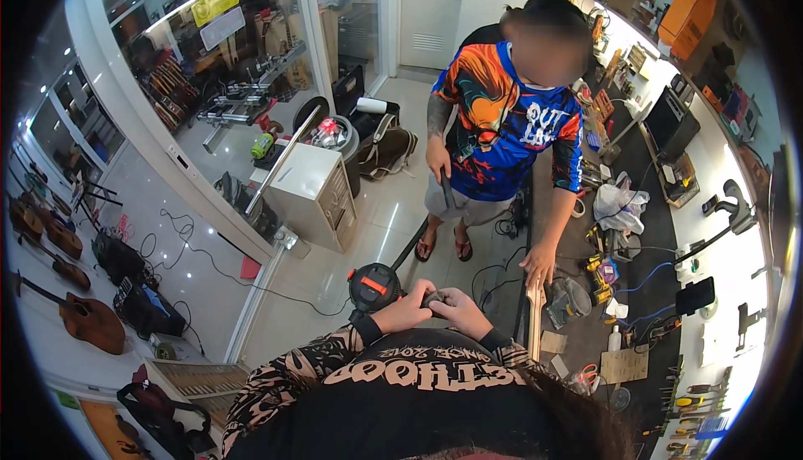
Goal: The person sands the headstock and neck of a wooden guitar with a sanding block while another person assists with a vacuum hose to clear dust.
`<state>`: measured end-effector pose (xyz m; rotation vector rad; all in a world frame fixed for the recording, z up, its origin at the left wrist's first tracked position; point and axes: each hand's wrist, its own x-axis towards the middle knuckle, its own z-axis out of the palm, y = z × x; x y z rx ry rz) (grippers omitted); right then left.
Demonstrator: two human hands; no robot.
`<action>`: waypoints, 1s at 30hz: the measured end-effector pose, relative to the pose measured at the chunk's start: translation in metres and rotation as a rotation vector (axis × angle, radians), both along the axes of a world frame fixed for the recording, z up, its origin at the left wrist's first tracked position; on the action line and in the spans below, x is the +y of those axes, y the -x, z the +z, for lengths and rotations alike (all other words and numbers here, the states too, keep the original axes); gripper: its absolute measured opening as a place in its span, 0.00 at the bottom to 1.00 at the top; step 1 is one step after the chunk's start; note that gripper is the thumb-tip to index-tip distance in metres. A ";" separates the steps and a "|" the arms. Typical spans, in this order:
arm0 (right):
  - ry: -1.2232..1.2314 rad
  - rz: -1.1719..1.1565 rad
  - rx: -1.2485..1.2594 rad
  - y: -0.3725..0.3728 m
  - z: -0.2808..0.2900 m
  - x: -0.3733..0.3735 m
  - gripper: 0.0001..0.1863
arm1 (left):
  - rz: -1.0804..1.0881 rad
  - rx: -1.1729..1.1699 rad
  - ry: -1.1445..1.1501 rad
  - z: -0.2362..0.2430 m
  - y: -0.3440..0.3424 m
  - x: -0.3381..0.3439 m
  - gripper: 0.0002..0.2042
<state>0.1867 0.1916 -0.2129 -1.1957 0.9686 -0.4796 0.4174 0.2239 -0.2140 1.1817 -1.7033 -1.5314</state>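
My left hand [403,309] and my right hand [460,309] meet in front of my stomach, fingers curled round a small dark grey object [432,299] that is largely covered by them. Just beyond and left of them is a round black device with an orange band [374,288], with a black tube rising from it. To my right, a pale wooden guitar neck [535,322] lies along the bench edge, a co-worker's hand [539,261] on its far end.
The co-worker [502,134] stands ahead, holding a dark bar [447,188], with another person partly behind. A cluttered dark bench [654,293] runs along the right. A white cabinet [305,196], cables on the tiled floor [288,322] and several guitars [92,322] are leftward.
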 end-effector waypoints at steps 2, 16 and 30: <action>0.011 -0.001 -0.011 -0.001 -0.007 -0.002 0.26 | 0.006 -0.026 0.003 -0.002 -0.001 -0.001 0.25; 0.012 -0.061 -0.113 0.003 0.004 -0.007 0.23 | -0.008 0.063 0.012 0.011 0.002 -0.007 0.22; 0.283 -0.307 0.076 0.132 0.070 0.041 0.37 | -0.266 -0.054 0.096 0.044 0.084 -0.043 0.23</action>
